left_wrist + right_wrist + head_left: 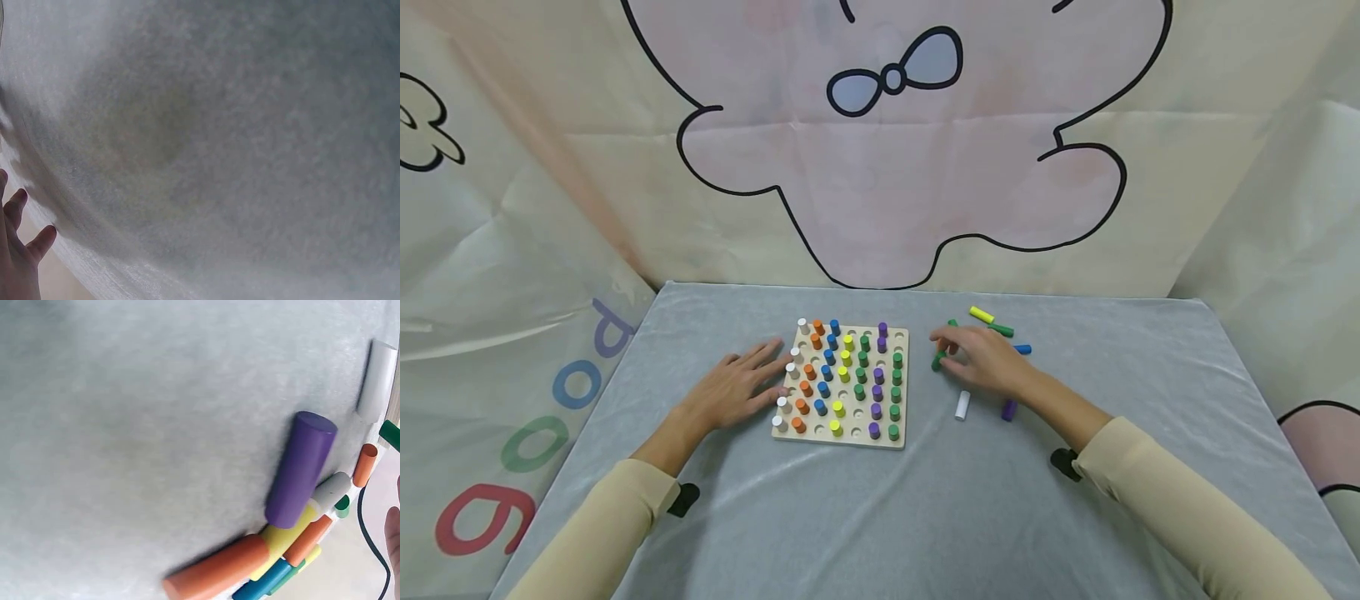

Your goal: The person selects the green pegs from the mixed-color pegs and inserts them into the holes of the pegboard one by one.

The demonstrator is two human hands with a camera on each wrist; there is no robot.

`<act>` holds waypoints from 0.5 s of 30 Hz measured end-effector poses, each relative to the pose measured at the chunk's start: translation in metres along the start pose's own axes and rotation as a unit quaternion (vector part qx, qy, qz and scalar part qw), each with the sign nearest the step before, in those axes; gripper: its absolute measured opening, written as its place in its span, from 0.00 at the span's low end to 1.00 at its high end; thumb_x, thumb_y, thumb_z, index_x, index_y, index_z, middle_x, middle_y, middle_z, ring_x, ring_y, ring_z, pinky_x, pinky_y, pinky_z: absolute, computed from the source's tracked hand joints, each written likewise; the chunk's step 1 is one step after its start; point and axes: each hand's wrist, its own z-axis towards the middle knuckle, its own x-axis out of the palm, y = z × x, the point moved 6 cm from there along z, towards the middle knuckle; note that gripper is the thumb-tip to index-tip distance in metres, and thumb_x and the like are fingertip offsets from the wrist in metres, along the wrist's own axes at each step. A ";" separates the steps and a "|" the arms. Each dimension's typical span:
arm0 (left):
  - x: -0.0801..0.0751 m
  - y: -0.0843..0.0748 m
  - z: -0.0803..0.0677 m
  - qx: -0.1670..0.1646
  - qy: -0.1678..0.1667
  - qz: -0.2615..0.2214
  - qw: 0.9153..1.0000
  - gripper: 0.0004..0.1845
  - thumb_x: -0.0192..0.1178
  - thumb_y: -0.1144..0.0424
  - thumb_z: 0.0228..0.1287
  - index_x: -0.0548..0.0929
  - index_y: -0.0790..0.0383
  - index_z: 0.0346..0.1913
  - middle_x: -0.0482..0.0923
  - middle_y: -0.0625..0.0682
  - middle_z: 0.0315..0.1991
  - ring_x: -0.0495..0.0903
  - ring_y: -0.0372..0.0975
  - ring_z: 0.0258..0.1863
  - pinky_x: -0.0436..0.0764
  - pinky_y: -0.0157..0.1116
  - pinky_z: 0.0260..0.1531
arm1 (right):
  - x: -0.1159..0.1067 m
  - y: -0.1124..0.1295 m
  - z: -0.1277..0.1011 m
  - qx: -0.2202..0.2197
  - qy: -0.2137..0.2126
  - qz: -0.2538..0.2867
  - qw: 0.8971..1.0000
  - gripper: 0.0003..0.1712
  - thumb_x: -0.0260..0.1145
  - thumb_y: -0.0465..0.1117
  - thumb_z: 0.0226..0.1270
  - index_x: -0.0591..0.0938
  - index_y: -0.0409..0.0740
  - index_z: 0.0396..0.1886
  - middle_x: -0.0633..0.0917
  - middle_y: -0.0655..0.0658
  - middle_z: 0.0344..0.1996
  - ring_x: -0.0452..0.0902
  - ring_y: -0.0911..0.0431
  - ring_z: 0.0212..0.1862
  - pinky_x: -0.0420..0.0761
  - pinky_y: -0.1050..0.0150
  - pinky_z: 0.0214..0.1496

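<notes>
Your right hand [988, 360] is over the loose pegs on the grey cloth, to the right of the board. Its fingertips meet at a green peg [938, 360] lying there, and they seem to pinch it, though the head view is too small to be sure. Around that hand lie a yellow peg [981, 314], another green peg [1001, 330], a blue peg [1022, 349], a white peg [962, 405] and a purple peg [1009, 409]. The right wrist view shows the purple peg [301, 469] close up on the cloth, with an orange peg [215, 570] beside it.

Your left hand [737, 390] lies flat with straight fingers against the left edge of the wooden peg board [842, 437], gripping nothing. The board stands mid-table [925, 517], with upright pegs in columns of white, orange, blue, yellow, green and purple.
</notes>
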 end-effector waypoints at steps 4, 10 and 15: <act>0.000 0.000 0.001 0.003 -0.003 0.002 1.000 0.36 0.47 0.36 0.74 0.62 0.51 0.77 0.50 0.58 0.79 0.53 0.53 0.76 0.65 0.61 0.63 | -0.001 0.002 0.005 0.014 -0.002 -0.009 1.000 0.23 0.73 0.36 0.62 0.81 0.41 0.57 0.87 0.48 0.40 0.83 0.54 0.44 0.82 0.56 0.47; 0.000 0.000 0.001 0.002 -0.004 0.004 1.000 0.36 0.47 0.36 0.74 0.62 0.51 0.77 0.50 0.58 0.79 0.53 0.53 0.76 0.65 0.60 0.63 | -0.005 0.006 0.011 0.011 -0.011 -0.016 1.000 0.22 0.72 0.37 0.63 0.81 0.41 0.57 0.87 0.47 0.40 0.83 0.52 0.45 0.82 0.57 0.46; 0.001 0.001 0.001 0.005 -0.005 0.005 1.000 0.36 0.47 0.37 0.74 0.62 0.51 0.77 0.51 0.58 0.79 0.53 0.53 0.76 0.65 0.60 0.63 | -0.008 0.008 0.015 0.005 -0.029 -0.018 0.999 0.21 0.72 0.36 0.63 0.81 0.40 0.56 0.87 0.48 0.39 0.83 0.51 0.43 0.82 0.57 0.45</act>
